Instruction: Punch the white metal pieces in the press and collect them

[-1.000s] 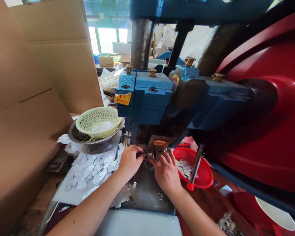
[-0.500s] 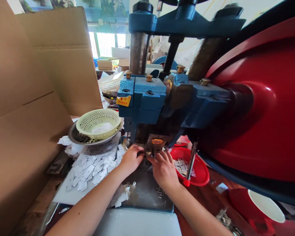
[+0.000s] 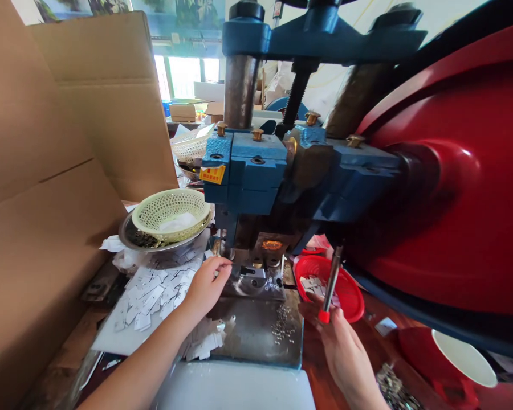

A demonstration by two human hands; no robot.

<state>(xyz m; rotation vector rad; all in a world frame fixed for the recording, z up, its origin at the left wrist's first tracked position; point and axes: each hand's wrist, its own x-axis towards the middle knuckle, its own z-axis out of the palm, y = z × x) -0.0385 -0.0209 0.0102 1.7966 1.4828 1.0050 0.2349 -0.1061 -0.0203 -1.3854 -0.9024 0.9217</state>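
At left, metal plates [image 3: 154, 299] lie spread on a white board [image 3: 111, 337], probably for easy reach. The left hand [image 3: 207, 285] is beside the die [image 3: 256, 289], forearm slanting forward, fingers curled close together; whether they pinch something, I cannot tell. One plate [image 3: 256, 273] lies flat on the die. The right hand [image 3: 346, 344] is turned sideways, fingers and thumb parted about the lever's red knob [image 3: 324, 316]; contact is unclear.

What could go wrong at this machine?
The left hand is beside the dark metal die, so it could get pinched if the blue metal press came down. The right hand, close to the red-tipped steel lever, might bump it. Tiny silvery scraps scattered before the die might stray onto it.
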